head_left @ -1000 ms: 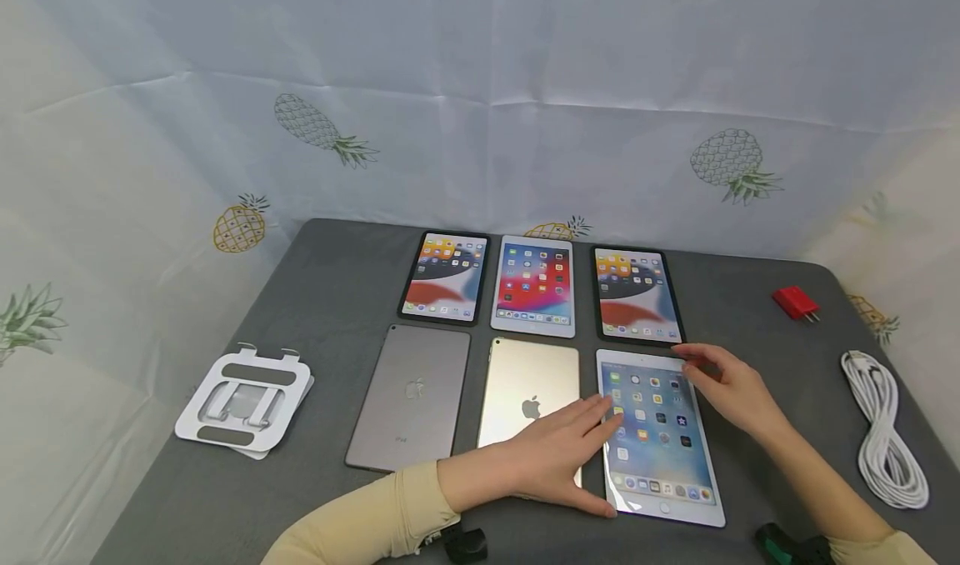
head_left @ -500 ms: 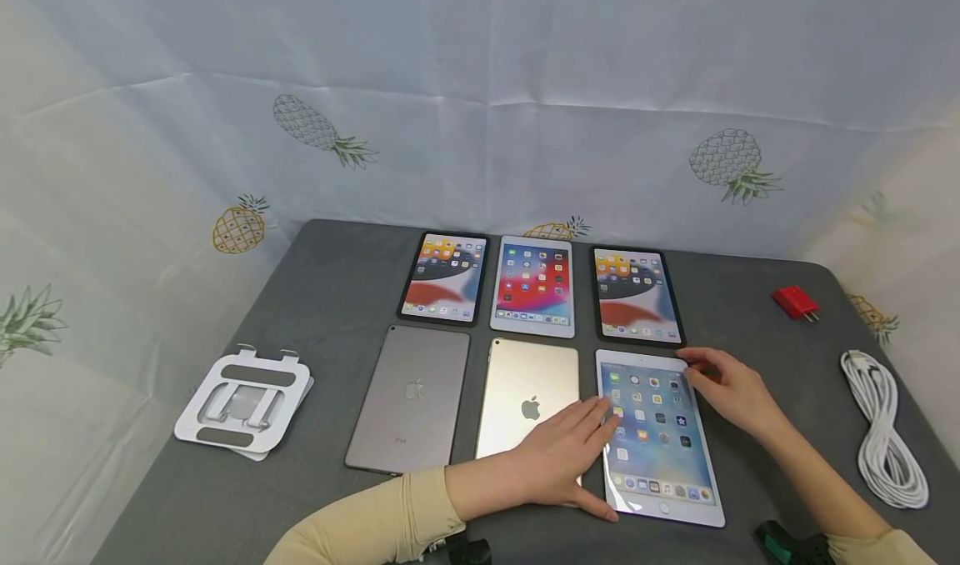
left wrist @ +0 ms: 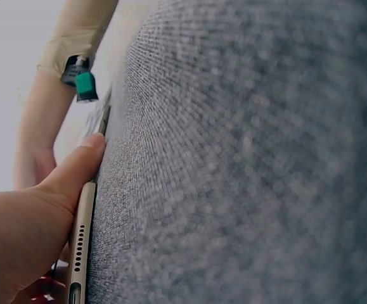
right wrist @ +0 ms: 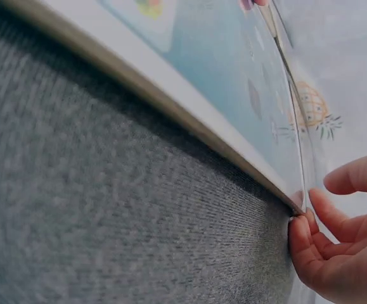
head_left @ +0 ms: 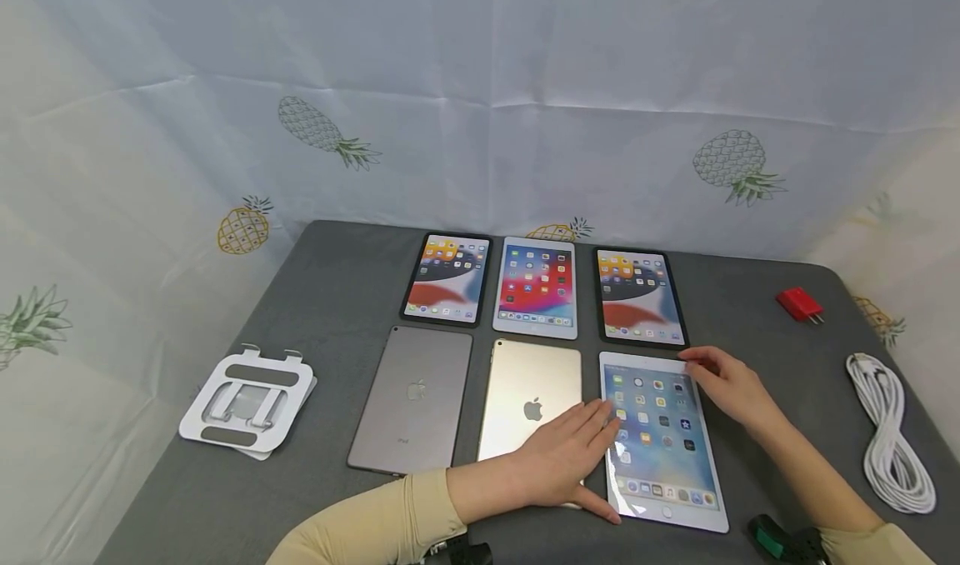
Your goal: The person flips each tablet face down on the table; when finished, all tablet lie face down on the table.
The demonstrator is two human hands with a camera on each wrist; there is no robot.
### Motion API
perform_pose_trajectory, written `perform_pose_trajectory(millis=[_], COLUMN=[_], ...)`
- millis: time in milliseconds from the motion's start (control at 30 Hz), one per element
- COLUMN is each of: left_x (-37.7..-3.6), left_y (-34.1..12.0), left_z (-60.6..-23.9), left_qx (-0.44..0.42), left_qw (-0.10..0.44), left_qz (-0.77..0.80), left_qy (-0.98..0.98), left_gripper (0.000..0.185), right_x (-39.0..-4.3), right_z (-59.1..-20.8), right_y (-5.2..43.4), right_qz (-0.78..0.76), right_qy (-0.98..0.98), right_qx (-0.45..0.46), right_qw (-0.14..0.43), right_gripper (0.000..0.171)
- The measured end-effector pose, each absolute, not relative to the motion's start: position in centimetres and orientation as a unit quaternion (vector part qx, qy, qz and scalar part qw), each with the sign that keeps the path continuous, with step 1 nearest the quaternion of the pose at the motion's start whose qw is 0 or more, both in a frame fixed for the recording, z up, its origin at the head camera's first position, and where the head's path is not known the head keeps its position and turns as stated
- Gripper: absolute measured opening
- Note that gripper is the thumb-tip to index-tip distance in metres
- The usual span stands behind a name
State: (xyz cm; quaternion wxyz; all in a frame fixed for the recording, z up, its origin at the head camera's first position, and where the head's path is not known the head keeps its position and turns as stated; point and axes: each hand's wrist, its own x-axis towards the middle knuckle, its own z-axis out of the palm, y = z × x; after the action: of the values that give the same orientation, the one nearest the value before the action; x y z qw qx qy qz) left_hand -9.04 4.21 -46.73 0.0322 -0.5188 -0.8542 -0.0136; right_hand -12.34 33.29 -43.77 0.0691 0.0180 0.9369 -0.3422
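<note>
In the head view, a white-framed tablet (head_left: 660, 432) lies screen up at the front right of two rows of tablets. My left hand (head_left: 551, 462) reaches flat across the gold tablet (head_left: 531, 390), its fingertips touching the white tablet's left edge and its thumb near the lower left corner. In the left wrist view, the gold tablet's speaker edge (left wrist: 78, 253) shows beside this hand. My right hand (head_left: 729, 387) touches the white tablet's upper right corner. Seen in the right wrist view, its bent fingers (right wrist: 303, 244) meet that corner, while the thumb stands apart.
A grey tablet (head_left: 411, 398) lies face down left of the gold one. Behind are a black-framed tablet (head_left: 447, 280), a white one (head_left: 536, 287) and another black-framed tablet (head_left: 642, 297). A white folding stand (head_left: 247, 402) lies left; a red charger (head_left: 799, 304) and coiled white cable (head_left: 888, 432) lie right.
My left hand and wrist have shifted very slightly, with the fingers drawn a little closer together. The right hand stays at the corner, and the tablets keep their places.
</note>
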Motion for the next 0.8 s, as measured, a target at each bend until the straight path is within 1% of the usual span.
perform_pose_trajectory(millis=[233,467,667,800], left_x=[-9.0,-9.0,-9.0,-9.1], left_y=[4.2,4.2,4.1,4.1], left_z=[-46.8,-46.8,-46.7,-46.6], left_qx=[-0.522,-0.523,-0.53,-0.537], left_qw=[0.049,0.04,0.047,0.048], left_qz=[-0.01,-0.005,-0.004,-0.008], left_qy=[-0.852,-0.851,-0.847,-0.842], left_gripper=[0.113,0.112,0.112,0.113], right_x=[-12.4,-12.4,-12.7,-12.7], right_z=[-43.6,-43.5,-43.1,-42.9], right_y=[33.6,34.2,34.4,34.4], right_qz=[-0.395,-0.392,-0.397,-0.403], right_qy=[0.916,0.917,0.914,0.911], right_qx=[0.019,0.02,0.035,0.036], right_qw=[0.073,0.072,0.075,0.074], right_gripper=[0.045,0.047,0.051,0.05])
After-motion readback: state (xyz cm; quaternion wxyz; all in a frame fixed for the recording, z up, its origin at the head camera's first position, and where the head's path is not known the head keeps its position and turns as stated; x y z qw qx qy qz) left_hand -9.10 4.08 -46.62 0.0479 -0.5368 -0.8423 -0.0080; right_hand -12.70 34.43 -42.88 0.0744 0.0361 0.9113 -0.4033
